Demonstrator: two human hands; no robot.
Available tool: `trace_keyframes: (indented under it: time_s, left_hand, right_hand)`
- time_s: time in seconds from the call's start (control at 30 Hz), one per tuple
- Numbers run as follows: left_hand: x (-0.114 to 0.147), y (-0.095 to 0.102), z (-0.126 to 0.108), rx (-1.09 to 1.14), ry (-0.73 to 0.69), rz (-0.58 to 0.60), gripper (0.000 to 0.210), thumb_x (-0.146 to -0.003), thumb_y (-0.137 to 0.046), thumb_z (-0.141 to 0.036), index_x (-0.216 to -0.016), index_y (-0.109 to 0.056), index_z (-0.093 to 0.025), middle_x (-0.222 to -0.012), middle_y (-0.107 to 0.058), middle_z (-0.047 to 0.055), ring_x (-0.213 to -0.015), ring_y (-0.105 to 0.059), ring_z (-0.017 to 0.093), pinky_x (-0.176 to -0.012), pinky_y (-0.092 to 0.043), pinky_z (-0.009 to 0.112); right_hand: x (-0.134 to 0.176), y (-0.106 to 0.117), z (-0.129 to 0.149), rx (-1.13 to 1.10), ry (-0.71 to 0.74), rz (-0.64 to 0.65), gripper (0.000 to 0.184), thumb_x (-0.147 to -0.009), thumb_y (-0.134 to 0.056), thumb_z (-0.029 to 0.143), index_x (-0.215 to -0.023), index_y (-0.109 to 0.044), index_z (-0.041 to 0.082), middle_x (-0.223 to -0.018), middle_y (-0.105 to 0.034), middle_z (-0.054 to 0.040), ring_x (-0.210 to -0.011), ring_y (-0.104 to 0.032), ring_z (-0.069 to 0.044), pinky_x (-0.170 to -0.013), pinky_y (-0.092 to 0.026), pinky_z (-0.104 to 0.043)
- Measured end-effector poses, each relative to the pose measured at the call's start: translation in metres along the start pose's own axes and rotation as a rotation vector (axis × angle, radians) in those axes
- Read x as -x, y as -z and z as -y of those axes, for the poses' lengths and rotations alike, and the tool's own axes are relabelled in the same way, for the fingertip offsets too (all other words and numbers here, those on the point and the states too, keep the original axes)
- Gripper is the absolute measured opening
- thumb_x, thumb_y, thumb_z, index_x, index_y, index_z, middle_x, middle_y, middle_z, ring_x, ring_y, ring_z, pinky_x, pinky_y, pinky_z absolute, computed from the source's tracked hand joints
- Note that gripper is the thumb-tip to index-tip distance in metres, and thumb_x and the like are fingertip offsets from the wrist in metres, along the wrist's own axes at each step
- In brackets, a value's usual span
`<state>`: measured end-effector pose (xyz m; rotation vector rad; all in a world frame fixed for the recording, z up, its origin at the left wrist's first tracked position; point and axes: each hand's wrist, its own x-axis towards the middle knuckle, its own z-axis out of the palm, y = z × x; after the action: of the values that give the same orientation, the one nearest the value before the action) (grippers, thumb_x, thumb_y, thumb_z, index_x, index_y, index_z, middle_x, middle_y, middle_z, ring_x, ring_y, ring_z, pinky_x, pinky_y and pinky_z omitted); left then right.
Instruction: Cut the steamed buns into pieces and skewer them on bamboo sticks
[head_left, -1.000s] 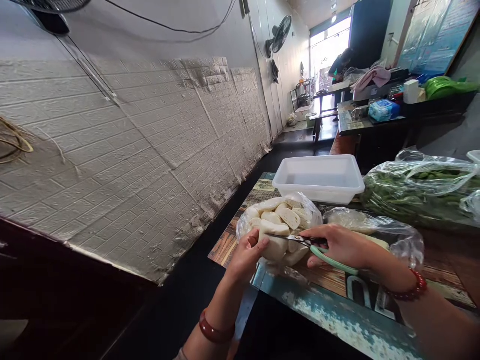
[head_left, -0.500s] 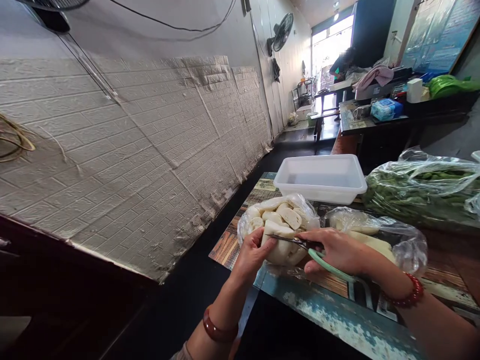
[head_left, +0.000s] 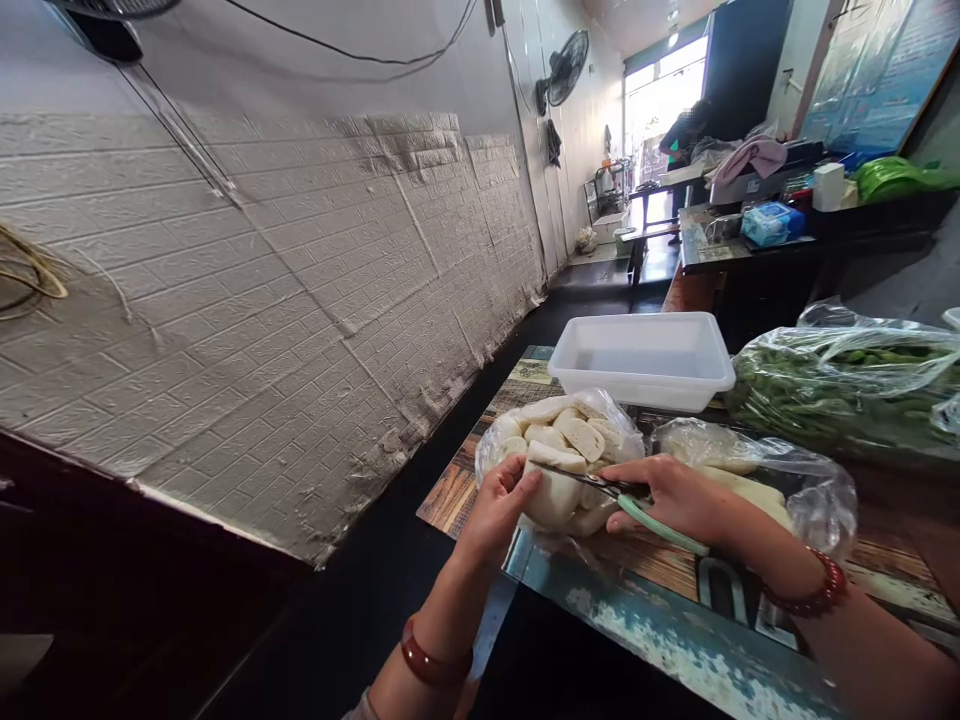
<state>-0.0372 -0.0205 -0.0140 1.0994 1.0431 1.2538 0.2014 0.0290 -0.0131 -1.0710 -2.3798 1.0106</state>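
My left hand [head_left: 493,510] pinches the left end of a pale, spongy-looking block of food [head_left: 553,497], whose exact kind I cannot tell. Scissors [head_left: 661,526] with a light green handle are gripped in my right hand [head_left: 686,500]. Their dark blades lie across the block, just under a partly parted upper slice [head_left: 556,457]. Behind and around the block, an open clear plastic bag [head_left: 487,445] holds several similar white pieces [head_left: 579,434]. Part of the blades is hidden by the food.
A white plastic tub [head_left: 641,385] stands behind the bag. On the right lie another clear bag [head_left: 821,500] with pale blocks and a large bag of green vegetables [head_left: 847,385]. A textured wall [head_left: 360,330] runs along the left. Far back, a person [head_left: 684,135] stands by tables.
The scissors have shifted slightly, and the upper slice now stands out more distinctly from the block. My left hand has moved a little to the left.
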Motion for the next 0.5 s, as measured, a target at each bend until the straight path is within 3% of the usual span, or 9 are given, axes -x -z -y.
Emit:
trace_keyframes:
  time_s: [0.27,0.5]
  left_hand:
    - [-0.001,-0.002,-0.003,-0.093,-0.002,0.030,0.043,-0.074,-0.079,-0.052,-0.098,-0.078,-0.016,-0.096,-0.076,0.009,-0.090,-0.069,0.026,-0.081,-0.052,0.033]
    - [-0.007,0.004,-0.001,-0.114,0.001,0.006,0.042,-0.075,-0.078,-0.052,-0.096,-0.077,-0.015,-0.089,-0.075,0.007,-0.081,-0.066,0.021,-0.071,-0.050,0.028]
  right_hand:
    - [-0.003,-0.004,0.012,0.082,-0.062,0.020,0.069,-0.071,-0.078,0.047,-0.133,-0.066,0.019,-0.096,-0.077,-0.0087,-0.079,-0.068,-0.026,-0.072,-0.052,-0.034]
    - [-0.005,-0.008,0.007,-0.024,0.047,-0.040,0.042,-0.080,-0.071,0.048,-0.115,-0.076,0.024,-0.090,-0.079,-0.0051,-0.082,-0.070,-0.026,-0.079,-0.054,-0.033]
